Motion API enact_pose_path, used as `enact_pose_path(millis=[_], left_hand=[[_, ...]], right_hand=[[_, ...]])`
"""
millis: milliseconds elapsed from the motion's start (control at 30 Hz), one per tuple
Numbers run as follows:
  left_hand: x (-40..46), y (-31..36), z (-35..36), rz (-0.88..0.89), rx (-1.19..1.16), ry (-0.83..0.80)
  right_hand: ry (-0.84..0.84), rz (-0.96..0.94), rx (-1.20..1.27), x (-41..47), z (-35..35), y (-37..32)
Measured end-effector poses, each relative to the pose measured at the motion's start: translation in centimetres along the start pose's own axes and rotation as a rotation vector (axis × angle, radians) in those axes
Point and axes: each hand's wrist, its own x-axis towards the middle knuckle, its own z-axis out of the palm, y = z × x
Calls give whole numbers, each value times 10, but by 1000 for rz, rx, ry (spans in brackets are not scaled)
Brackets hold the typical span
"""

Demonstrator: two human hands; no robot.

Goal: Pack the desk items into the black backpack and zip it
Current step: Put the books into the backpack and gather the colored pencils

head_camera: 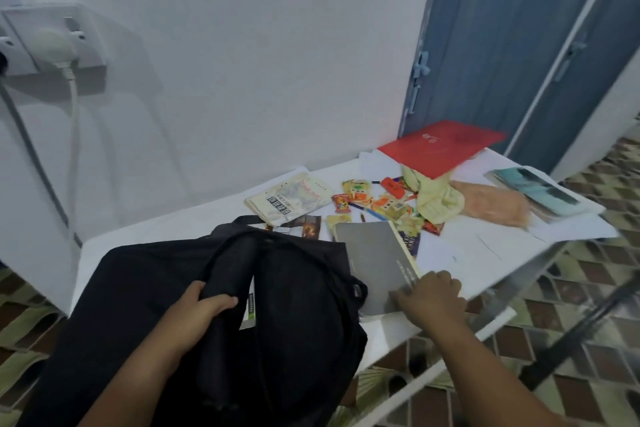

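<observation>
The black backpack [166, 291] lies on the near left of the white table [450, 246]. My left hand [204, 305] grips the edge of its opening and holds it up. A grey book [374, 260] lies just right of the backpack. My right hand [429, 295] grips the book's near right corner, fingers curled over the edge. Farther back lie a pale booklet [287, 198], several snack packets and pens [374, 199], a yellow cloth [434, 198], a peach cloth [491, 201], a red folder [440, 146] and a teal booklet [536, 189].
A white wall runs behind the table, with a socket and plugged cable [52, 45] at left. A blue folding door [502, 45] stands at back right. The table's metal legs [519, 291] and patterned floor tiles [571, 322] show at the right.
</observation>
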Motion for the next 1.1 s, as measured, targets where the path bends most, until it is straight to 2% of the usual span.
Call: enact_pose_path(millis=[100,167,233,433,533,600,700,867,1100], left_hand=[[3,-6,0,12,8,27],[2,-8,2,23,3,38],[1,-10,2,32,-9,41],[-3,-23,-8,16,-183,-12],[-10,-26,-16,11,-405,-50],[-16,-21,-21,27,-545,-20],[-25,-10,-30,91,-652,35],[-32,5,-36,177,-665,77],[-33,9,-33,235,-548,9]], right_hand=[[26,-2,368,-5,-2,-5],[3,-60,736,-13,-6,-8],[11,-140,937,-24,-9,-15],[346,-605,839,-57,-33,-37],[550,-657,918,-81,-52,-51],[611,-705,1001,-95,-62,-60],[513,-710,1044,-102,-59,-79],[52,-434,949,-68,2,-92],[-311,-406,1024,-68,42,-135]])
